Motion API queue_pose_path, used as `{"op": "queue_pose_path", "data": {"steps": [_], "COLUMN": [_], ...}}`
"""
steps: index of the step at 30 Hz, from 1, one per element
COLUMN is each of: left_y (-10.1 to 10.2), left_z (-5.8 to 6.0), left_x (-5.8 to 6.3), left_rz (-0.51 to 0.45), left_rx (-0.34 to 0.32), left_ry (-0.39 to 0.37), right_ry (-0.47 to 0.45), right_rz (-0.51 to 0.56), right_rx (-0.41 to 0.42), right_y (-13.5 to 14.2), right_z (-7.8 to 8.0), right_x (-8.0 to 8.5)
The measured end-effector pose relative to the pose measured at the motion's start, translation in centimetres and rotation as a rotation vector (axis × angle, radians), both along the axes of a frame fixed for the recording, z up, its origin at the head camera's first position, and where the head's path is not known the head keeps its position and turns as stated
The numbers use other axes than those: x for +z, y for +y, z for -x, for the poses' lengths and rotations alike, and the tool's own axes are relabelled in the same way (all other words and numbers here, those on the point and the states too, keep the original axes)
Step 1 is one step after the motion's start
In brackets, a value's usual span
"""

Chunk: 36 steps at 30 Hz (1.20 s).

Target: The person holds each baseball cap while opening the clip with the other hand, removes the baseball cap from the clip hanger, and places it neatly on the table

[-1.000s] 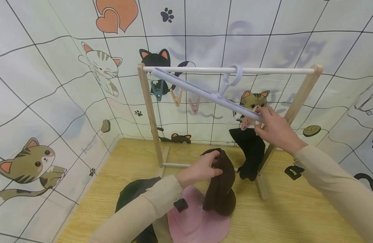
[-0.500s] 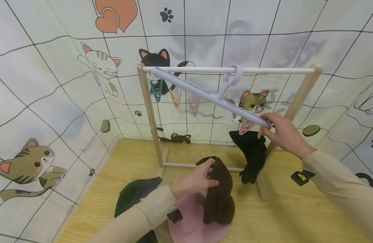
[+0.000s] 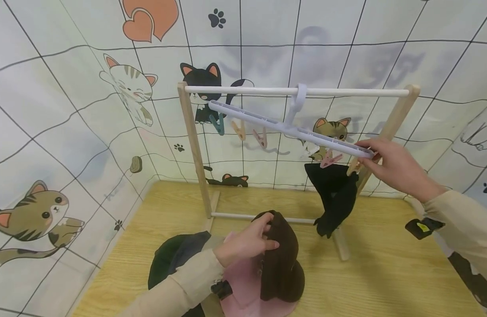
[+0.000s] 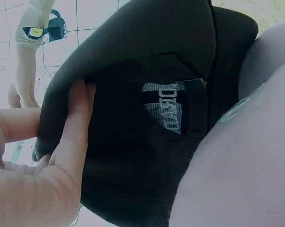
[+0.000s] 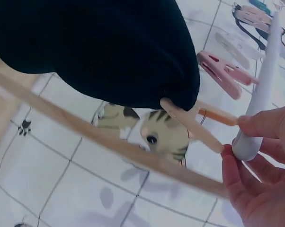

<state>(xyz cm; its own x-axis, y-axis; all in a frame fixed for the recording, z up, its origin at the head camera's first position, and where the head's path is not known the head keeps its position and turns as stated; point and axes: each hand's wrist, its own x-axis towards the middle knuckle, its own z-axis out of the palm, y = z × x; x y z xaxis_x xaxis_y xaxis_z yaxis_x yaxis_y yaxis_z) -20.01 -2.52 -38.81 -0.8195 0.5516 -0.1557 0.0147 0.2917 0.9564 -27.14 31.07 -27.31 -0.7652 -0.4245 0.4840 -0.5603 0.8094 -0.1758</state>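
My left hand (image 3: 245, 242) pinches the edge of a dark brown baseball cap (image 3: 282, 259), low over a pink cap (image 3: 243, 281). The left wrist view shows the cap's inside with a pale mesh label (image 4: 166, 109), thumb and fingers either side of its edge. My right hand (image 3: 399, 169) grips the right end of a pale lilac clip hanger (image 3: 263, 121), which hooks over the white rail (image 3: 346, 92) and tilts down to the right. A black cap (image 3: 334, 198) hangs from its peach clothespin (image 5: 192, 125), close to my right fingertips. A pink clothespin (image 3: 330, 159) hangs beside it.
Teal (image 3: 217, 124), peach (image 3: 239, 130) and pink clothespins (image 3: 261, 138) hang on the hanger's left half. A wooden-legged rack (image 3: 196, 154) stands on the wood-grain table (image 3: 386, 273). A dark green and grey cap (image 3: 173, 255) lies left of the pink cap. Cat-print walls surround it.
My right hand has moved right, turning the hanger and carrying the hanging black cap slightly right. My left hand has lowered the brown cap toward the pink one and a little left.
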Motion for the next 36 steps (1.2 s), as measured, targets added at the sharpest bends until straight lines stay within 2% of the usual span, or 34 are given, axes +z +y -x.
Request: {"op": "queue_pose_path", "data": {"steps": [8,16,20,24,28,32,36], "left_y": [-0.1,0.0,0.3,0.2,-0.6,-1.6,-2.5], "left_z": [0.0,-0.3,-0.8,-1.3,-1.9,-2.6,-3.1], "left_x": [-0.1,0.2,0.1,-0.7,-1.6,-2.5,-3.6], "left_rz": [-0.027,-0.038,-0.085,-0.122,-0.13,-0.207,-0.224], "left_rx": [-0.016,-0.023,-0.022,-0.027,-0.024,0.01,0.031], "left_ry": [-0.007,-0.015,-0.084,-0.161,-0.164,-0.223,-0.24], "right_ry": [0.038,0.084,0.071,0.05,0.042,0.057,0.073], "right_rz": [-0.022,-0.071,-0.09,-0.081,-0.075,-0.076,-0.075], "right_rx": [-0.018,0.021,-0.018,-0.058,-0.066,-0.062,-0.055], "right_y": [1.8,2.5,2.4,2.2,2.1,2.2,2.3], "right_z": [-0.7,-0.7,-1.0,-1.2,-1.2,-1.2,-1.2], "right_x": [2.2,3.6,3.8,3.9,3.9,3.7,3.6]}}
